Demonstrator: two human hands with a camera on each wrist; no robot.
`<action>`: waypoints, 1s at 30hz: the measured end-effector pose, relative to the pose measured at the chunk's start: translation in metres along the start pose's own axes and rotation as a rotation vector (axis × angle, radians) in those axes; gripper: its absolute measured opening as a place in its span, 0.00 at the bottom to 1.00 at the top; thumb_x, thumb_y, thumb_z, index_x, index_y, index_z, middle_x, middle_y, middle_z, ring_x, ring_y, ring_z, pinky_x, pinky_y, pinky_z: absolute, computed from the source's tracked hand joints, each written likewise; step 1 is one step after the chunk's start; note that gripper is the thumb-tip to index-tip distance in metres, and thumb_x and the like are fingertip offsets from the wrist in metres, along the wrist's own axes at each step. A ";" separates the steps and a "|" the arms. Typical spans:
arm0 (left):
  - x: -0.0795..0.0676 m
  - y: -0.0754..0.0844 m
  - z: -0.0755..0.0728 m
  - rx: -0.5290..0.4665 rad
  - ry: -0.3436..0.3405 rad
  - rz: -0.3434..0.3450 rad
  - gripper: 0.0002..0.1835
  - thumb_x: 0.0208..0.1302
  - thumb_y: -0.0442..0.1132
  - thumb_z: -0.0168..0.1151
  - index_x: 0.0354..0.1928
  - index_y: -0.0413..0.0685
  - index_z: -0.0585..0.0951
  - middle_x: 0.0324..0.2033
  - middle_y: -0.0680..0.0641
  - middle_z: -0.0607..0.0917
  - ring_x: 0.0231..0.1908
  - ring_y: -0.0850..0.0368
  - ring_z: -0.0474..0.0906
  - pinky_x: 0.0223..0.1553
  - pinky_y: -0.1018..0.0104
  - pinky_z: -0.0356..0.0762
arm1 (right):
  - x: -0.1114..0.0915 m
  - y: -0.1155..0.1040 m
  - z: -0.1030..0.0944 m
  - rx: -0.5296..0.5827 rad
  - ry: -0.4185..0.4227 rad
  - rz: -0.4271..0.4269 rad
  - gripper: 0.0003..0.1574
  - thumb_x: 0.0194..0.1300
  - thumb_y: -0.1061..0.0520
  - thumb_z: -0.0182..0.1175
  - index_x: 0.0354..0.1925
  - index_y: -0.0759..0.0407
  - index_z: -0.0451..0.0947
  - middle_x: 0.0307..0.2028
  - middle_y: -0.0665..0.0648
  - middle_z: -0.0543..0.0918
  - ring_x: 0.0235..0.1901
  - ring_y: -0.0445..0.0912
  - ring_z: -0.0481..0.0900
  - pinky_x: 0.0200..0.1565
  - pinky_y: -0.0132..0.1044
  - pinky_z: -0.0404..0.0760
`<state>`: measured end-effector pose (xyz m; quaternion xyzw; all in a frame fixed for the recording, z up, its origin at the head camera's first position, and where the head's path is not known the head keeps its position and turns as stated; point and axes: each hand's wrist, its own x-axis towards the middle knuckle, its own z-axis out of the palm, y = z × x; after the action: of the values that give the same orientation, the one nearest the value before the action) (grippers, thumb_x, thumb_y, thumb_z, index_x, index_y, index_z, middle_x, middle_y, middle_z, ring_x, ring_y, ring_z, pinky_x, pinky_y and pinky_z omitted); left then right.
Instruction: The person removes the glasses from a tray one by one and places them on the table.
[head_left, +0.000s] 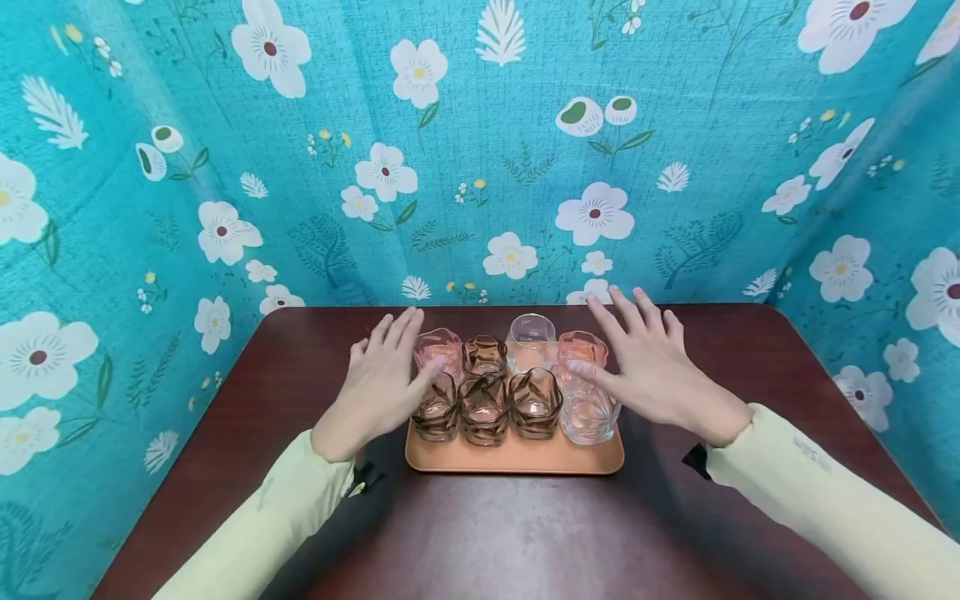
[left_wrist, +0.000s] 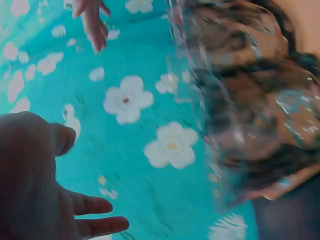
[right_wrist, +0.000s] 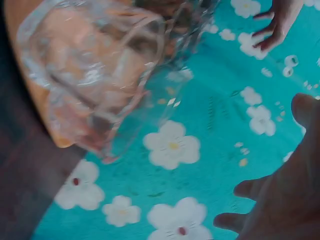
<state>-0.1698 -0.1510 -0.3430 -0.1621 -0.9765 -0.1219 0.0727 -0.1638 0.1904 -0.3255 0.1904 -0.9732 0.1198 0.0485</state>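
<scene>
Several glass cups stand in two rows on an orange tray (head_left: 514,462). In the front row are smoky brown cups, the middle one (head_left: 483,410) among them, and a clear cup (head_left: 587,417) at the right end. Behind them stand a pink cup (head_left: 438,348), an amber cup (head_left: 484,357), a taller clear cup (head_left: 532,340) and another pink cup (head_left: 583,348). My left hand (head_left: 382,375) hovers at the tray's left end, fingers extended. Over the right end, my right hand (head_left: 648,367) spreads its fingers. Neither hand grips a cup.
The tray rests on a dark reddish-brown table (head_left: 517,533). A teal curtain (head_left: 465,167) with white flowers hangs behind the table and along both sides.
</scene>
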 end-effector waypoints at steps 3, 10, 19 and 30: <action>-0.001 -0.018 0.007 -0.092 0.074 0.007 0.35 0.70 0.57 0.46 0.70 0.43 0.60 0.64 0.41 0.64 0.63 0.42 0.57 0.55 0.42 0.57 | 0.005 0.010 0.005 0.041 -0.002 0.037 0.55 0.63 0.25 0.43 0.75 0.52 0.42 0.72 0.65 0.42 0.69 0.63 0.34 0.58 0.68 0.37; -0.009 -0.064 0.031 -0.237 -0.010 0.006 0.27 0.69 0.46 0.52 0.64 0.37 0.67 0.55 0.38 0.72 0.55 0.44 0.65 0.56 0.48 0.63 | 0.020 0.048 0.026 0.220 -0.012 0.006 0.52 0.63 0.32 0.55 0.74 0.54 0.48 0.71 0.64 0.46 0.68 0.62 0.41 0.58 0.66 0.44; -0.021 -0.097 0.066 -0.249 -0.215 0.117 0.27 0.64 0.47 0.61 0.60 0.39 0.72 0.53 0.43 0.75 0.56 0.47 0.66 0.55 0.49 0.65 | 0.036 0.075 0.051 0.320 -0.075 -0.044 0.46 0.62 0.38 0.60 0.68 0.60 0.59 0.64 0.63 0.62 0.63 0.58 0.59 0.57 0.60 0.60; -0.025 -0.102 0.081 -0.234 -0.288 0.134 0.35 0.58 0.54 0.66 0.63 0.44 0.71 0.59 0.44 0.72 0.60 0.46 0.63 0.56 0.41 0.58 | 0.046 0.070 0.063 0.326 -0.113 -0.113 0.43 0.60 0.43 0.65 0.65 0.63 0.64 0.55 0.62 0.71 0.47 0.53 0.72 0.48 0.51 0.69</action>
<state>-0.1890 -0.2303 -0.4474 -0.2499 -0.9430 -0.2051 -0.0792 -0.2363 0.2207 -0.3948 0.2565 -0.9297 0.2624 -0.0309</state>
